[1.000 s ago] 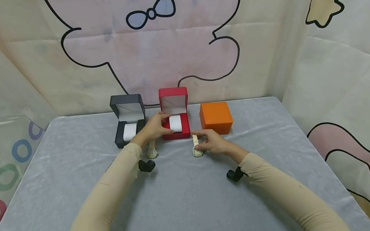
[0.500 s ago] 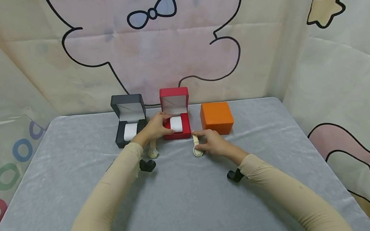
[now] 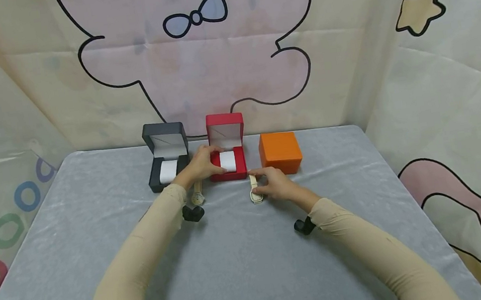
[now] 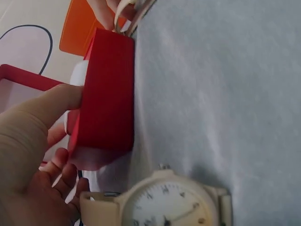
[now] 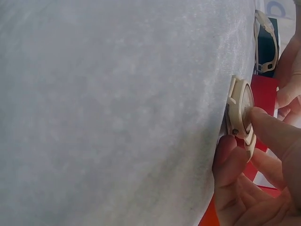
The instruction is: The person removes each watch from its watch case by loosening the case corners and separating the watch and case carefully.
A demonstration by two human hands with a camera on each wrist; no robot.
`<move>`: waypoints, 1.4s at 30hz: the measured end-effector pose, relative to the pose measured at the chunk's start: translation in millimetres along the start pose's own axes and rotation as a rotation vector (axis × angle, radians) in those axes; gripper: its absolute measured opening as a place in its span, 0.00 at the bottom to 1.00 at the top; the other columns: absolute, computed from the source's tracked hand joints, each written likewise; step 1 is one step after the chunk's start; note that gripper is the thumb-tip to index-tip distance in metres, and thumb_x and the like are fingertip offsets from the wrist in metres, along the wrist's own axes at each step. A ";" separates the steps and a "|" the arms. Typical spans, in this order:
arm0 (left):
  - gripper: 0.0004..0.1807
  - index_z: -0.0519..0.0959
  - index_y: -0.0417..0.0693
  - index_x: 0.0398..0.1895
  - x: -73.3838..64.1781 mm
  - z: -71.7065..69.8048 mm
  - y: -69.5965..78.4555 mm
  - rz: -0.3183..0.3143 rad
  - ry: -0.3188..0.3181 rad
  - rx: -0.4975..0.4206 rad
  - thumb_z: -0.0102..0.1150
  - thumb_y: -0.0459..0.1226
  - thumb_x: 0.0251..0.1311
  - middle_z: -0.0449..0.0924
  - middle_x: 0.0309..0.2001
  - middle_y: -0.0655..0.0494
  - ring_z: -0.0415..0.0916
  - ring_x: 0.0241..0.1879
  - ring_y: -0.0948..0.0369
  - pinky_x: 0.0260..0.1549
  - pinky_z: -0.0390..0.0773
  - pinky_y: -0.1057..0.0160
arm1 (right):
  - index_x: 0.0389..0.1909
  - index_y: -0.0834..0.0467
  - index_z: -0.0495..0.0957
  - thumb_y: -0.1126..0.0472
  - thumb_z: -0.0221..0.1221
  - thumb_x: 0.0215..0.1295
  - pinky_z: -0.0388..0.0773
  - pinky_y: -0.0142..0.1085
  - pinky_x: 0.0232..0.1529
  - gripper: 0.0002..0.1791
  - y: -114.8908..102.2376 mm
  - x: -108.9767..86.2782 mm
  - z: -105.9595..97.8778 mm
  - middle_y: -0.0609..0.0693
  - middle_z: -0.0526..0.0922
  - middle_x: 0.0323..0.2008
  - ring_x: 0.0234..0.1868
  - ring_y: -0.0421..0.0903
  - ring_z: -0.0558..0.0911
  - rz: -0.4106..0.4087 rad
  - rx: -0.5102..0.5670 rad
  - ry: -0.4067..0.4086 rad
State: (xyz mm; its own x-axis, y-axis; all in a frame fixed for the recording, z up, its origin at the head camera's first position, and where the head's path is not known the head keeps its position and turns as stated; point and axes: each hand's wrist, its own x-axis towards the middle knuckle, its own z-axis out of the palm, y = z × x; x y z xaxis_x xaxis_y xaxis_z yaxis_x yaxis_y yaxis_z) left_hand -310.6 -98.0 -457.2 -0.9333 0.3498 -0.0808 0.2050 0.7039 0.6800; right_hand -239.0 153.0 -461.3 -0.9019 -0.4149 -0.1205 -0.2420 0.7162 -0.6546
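My left hand [image 3: 200, 164] holds the left side of an open red watch box [image 3: 231, 176], whose white cushion [image 3: 227, 162] sits inside. In the left wrist view, the thumb [image 4: 70, 97] presses the box's front top edge, while other fingers curl by its side. My right hand [image 3: 275, 184] pinches a cream wristwatch [image 3: 256, 197] in front of the red box. Seen from the right wrist, its thumb is on the watch face [image 5: 247, 106] and a finger is at the watch's lower side. A second cream wristwatch [image 3: 198, 198] lies below my left hand, its dial large in the left wrist view.
An open dark grey watch box [image 3: 156, 177] with a white cushion [image 3: 169, 171] stands left of the red one. To the right is a closed orange box [image 3: 281, 153]. Grey cloth [image 3: 247, 270] covers the table, and a printed curtain [image 3: 346, 55] hangs behind.
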 end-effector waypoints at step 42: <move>0.24 0.75 0.42 0.65 -21.5 -9.3 8.3 0.072 0.105 -0.087 0.59 0.41 0.69 0.75 0.62 0.44 0.74 0.60 0.47 0.56 0.77 0.45 | 0.68 0.62 0.72 0.61 0.60 0.71 0.85 0.39 0.39 0.26 1.4 -27.0 -15.5 0.65 0.79 0.62 0.39 0.53 0.87 -0.035 0.212 0.068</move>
State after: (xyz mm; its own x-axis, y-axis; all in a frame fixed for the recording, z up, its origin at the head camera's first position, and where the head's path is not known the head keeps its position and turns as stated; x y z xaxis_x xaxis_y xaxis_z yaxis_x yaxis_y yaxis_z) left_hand -291.6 -105.4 -443.0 -0.9439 0.3274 0.0441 0.2503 0.6214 0.7424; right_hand -220.5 173.9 -447.4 -0.9179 -0.3939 -0.0490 -0.1996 0.5647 -0.8008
